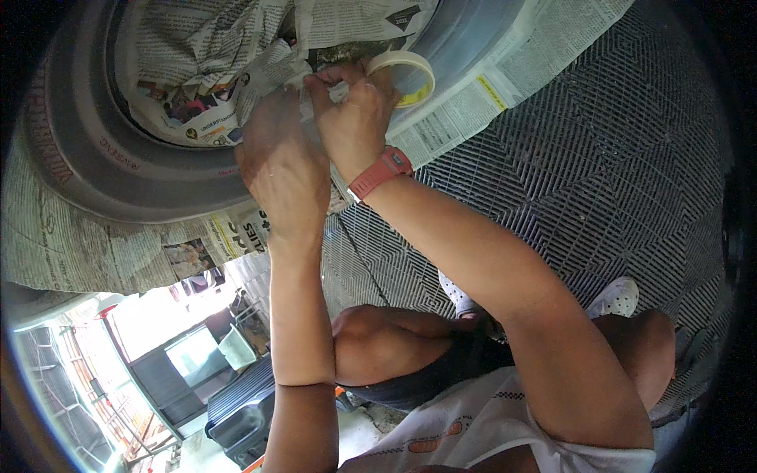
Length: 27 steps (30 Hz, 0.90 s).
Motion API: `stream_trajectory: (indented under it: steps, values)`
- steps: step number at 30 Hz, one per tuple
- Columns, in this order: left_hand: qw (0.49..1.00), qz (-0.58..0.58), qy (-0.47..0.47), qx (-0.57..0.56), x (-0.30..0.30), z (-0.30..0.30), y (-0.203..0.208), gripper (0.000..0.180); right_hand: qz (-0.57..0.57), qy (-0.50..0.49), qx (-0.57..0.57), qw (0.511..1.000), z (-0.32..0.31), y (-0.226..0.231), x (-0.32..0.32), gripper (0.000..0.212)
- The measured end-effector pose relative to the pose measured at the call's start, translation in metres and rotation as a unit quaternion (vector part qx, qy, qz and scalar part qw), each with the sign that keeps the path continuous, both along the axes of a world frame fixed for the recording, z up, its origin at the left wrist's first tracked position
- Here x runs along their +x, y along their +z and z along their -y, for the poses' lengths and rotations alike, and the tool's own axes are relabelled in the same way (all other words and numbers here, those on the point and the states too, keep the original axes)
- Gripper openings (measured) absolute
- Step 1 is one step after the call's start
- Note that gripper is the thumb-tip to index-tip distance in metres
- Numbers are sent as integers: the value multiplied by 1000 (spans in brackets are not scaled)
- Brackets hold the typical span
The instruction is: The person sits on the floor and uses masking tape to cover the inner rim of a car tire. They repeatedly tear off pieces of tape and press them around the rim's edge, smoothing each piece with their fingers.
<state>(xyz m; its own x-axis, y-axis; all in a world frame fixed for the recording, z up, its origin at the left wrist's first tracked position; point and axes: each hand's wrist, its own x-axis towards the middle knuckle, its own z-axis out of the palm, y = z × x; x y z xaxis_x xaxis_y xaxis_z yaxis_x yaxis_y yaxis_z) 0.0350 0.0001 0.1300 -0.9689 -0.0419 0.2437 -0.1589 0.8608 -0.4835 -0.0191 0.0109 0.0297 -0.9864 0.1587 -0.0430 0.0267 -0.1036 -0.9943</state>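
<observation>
A dark tire (87, 150) fills the upper left, with crumpled printed newspaper (213, 59) covering the middle of the wheel. My right hand (359, 110), red watch on the wrist, is at the paper's lower right edge. Its fingers are curled, with a cream roll of masking tape (404, 57) at them; part of the roll is hidden by the hand. Thumb and forefinger come together near the paper. Close beside it on the left, my left hand (284, 165) reaches over the tire's side to the paper. Motion smears that hand, and its fingertips cannot be made out.
More newspaper (461, 118) hangs along the right of the wheel, beside a bluish-grey surface (465, 35). Below the tire lies another newspaper sheet (102, 244). Ridged grey floor tiles (544, 181) stretch to the right. A black ribbed case (244, 410) stands lower left. White clogs (615, 298) are on my feet.
</observation>
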Motion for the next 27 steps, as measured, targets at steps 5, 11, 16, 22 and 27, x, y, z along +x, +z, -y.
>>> stream_trajectory:
  steps: [5, 11, 16, 22, 27]
  values:
    - [999, 17, 34, -38, 5, -2, -3, 52, -6, -13, 25, 1000, 5, 3, -1, 21]
    - [998, 7, 49, -34, 5, 7, -9, 61, -11, -56, 33, 998, 8, 4, -10, 34]
    - [994, 12, 102, 32, 0, -5, -7, 62, -4, 26, -16, 1000, -8, 4, -17, 26]
    - [990, -84, 0, 109, 4, -11, 5, 43, 36, 173, -92, 980, -79, 15, 5, 43]
    - [931, -111, 34, 345, -3, -41, 13, 35, -96, 387, -60, 915, -135, 11, -14, 70]
